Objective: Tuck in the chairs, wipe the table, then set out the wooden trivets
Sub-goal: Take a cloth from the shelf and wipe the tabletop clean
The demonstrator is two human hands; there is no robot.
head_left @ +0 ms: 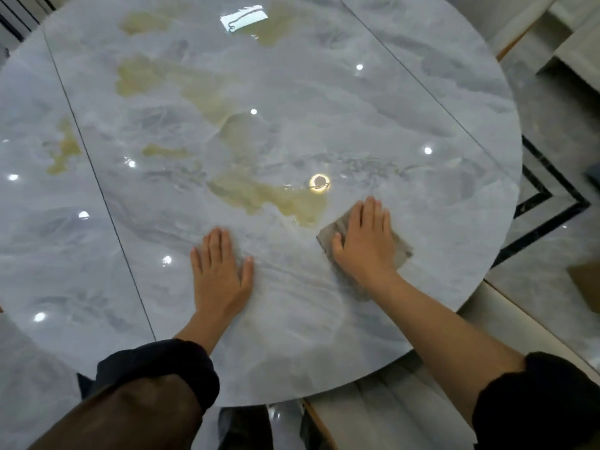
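The right hand (365, 241) presses a grey cloth (401, 251) flat on the marble table (292, 92) near its right rim, fingers straight and close together, pointing away from the person. The left hand (219, 274) lies open on bare tabletop just beside it, holding nothing. The unwiped expanse lies ahead and leftward of the cloth; no trivets are visible.

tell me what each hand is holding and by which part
Nothing is gripped. The right hand lies flat, fingers straight, pressing down on the middle of the grey cloth; the left hand rests flat directly on the table.
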